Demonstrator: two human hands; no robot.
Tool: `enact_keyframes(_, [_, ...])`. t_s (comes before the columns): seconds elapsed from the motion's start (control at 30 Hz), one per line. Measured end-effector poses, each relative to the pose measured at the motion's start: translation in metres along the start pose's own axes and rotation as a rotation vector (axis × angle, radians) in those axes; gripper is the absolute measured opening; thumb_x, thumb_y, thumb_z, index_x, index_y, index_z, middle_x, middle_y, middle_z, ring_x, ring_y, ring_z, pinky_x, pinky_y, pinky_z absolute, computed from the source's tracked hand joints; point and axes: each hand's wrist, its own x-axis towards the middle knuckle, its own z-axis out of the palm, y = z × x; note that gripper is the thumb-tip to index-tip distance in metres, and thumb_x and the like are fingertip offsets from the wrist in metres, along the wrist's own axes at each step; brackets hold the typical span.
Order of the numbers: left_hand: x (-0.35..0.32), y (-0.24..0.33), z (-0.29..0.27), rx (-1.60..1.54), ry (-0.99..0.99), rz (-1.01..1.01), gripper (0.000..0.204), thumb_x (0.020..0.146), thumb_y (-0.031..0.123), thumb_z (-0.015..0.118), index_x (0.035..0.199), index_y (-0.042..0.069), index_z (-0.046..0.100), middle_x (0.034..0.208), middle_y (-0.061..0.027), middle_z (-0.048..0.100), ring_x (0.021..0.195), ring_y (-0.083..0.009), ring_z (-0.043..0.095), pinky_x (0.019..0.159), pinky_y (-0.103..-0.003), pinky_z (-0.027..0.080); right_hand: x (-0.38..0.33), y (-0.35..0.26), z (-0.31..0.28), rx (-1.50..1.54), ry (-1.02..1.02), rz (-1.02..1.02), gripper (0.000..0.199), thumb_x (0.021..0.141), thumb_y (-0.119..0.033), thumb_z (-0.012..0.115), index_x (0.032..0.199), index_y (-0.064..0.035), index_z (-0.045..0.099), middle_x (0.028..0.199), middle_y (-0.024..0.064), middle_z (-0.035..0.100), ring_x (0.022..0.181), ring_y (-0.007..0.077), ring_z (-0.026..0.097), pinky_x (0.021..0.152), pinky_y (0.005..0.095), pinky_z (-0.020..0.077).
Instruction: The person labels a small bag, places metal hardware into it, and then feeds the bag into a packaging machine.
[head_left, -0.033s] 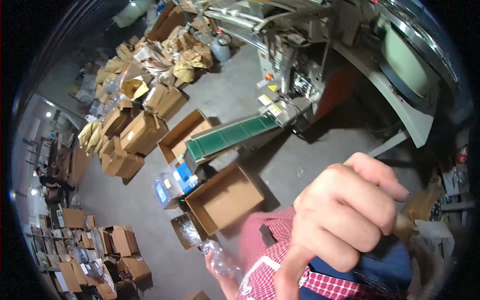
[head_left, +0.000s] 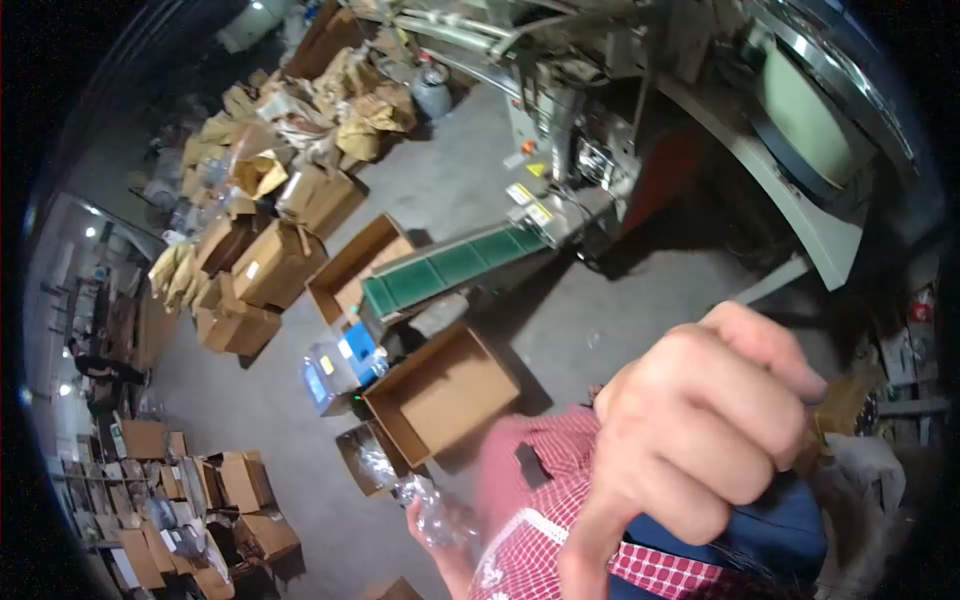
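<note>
My right hand (head_left: 700, 432) is raised close to the camera, its fingers curled into a fist. The inside of that fist is hidden. Low in the picture, my left hand (head_left: 428, 535) is closed on crumpled clear plastic packaging (head_left: 440, 515), partly hidden by my sleeve. Just beyond the left hand, a small open carton (head_left: 352, 462) has more shiny clear plastic in it. Beside it stands a larger open cardboard box (head_left: 440, 400), whose visible bottom is bare. A red checked garment (head_left: 535, 540) covers my front.
A green conveyor belt (head_left: 450, 268) slopes from a metal machine (head_left: 590, 170) toward another open box (head_left: 335, 280). A blue-and-clear device (head_left: 335, 375) stands by the belt's end. Cartons (head_left: 275, 262) and sacks (head_left: 370, 120) are piled farther left. A person (head_left: 105, 368) is far left.
The background has shifted slightly leftward in the picture. My right fist sits a little farther right. My left hand still holds the clear plastic packaging.
</note>
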Motion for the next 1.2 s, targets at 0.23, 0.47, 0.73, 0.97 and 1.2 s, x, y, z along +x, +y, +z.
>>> enact_keyframes(0.23, [0.000, -0.064, 0.102, -0.039, -0.049, -0.123, 0.028, 0.088, 0.035, 0.052, 0.085, 0.008, 0.055, 0.070, -0.0027, 0.052, 0.056, -0.0141, 0.047, 0.044, -0.027, 0.035, -0.050, -0.081, 0.095, -0.068, 0.291, -0.502, 0.032, 0.078, 0.000, 0.046, 0.051, -0.0135, 0.034, 0.049, -0.0014, 0.022, 0.042, 0.0143, 0.037, 0.068, 0.0655, 0.0459])
enact_keyframes(0.47, [0.008, -0.110, 0.138, -0.050, -0.122, -0.285, 0.034, 0.086, 0.037, 0.053, 0.089, 0.004, 0.058, 0.066, -0.0055, 0.052, 0.051, -0.0157, 0.045, 0.042, -0.028, 0.036, -0.065, -0.145, 0.084, -0.182, 0.176, -0.176, 0.034, 0.088, -0.025, 0.043, 0.059, -0.0080, 0.050, 0.053, -0.0006, 0.029, 0.049, 0.0162, 0.038, 0.092, 0.0753, 0.0241])
enact_keyframes(0.73, [0.020, -0.116, 0.193, 0.210, 0.000, -0.127, 0.030, 0.087, 0.036, 0.054, 0.090, 0.007, 0.059, 0.067, -0.0040, 0.054, 0.052, -0.0153, 0.048, 0.043, -0.027, 0.038, -0.066, -0.184, 0.124, -0.012, 0.064, -0.322, 0.031, 0.083, -0.007, 0.042, 0.052, -0.0058, 0.044, 0.050, 0.0014, 0.030, 0.045, 0.0130, 0.034, 0.062, 0.0401, 0.0499])
enact_keyframes(0.97, [0.080, -0.097, 0.181, 0.238, -0.285, -0.372, 0.028, 0.086, 0.037, 0.056, 0.096, 0.011, 0.062, 0.079, -0.0023, 0.063, 0.064, -0.0173, 0.060, 0.055, -0.030, 0.050, -0.130, -0.202, 0.090, -0.283, 0.201, -0.175, 0.032, 0.081, -0.037, 0.063, 0.072, -0.0063, 0.061, 0.055, 0.0030, 0.050, 0.053, 0.0174, 0.044, 0.062, 0.0370, 0.0426])
enact_keyframes(1.2, [0.099, -0.189, 0.291, 0.532, -0.168, -0.287, 0.032, 0.087, 0.038, 0.057, 0.100, 0.010, 0.061, 0.082, -0.0041, 0.064, 0.067, -0.0182, 0.061, 0.057, -0.031, 0.051, -0.190, -0.159, 0.066, -0.086, 0.891, -0.117, 0.022, 0.090, -0.019, 0.053, 0.072, -0.0068, 0.049, 0.059, 0.0010, 0.042, 0.054, 0.0121, 0.039, 0.065, 0.0295, 0.0345])
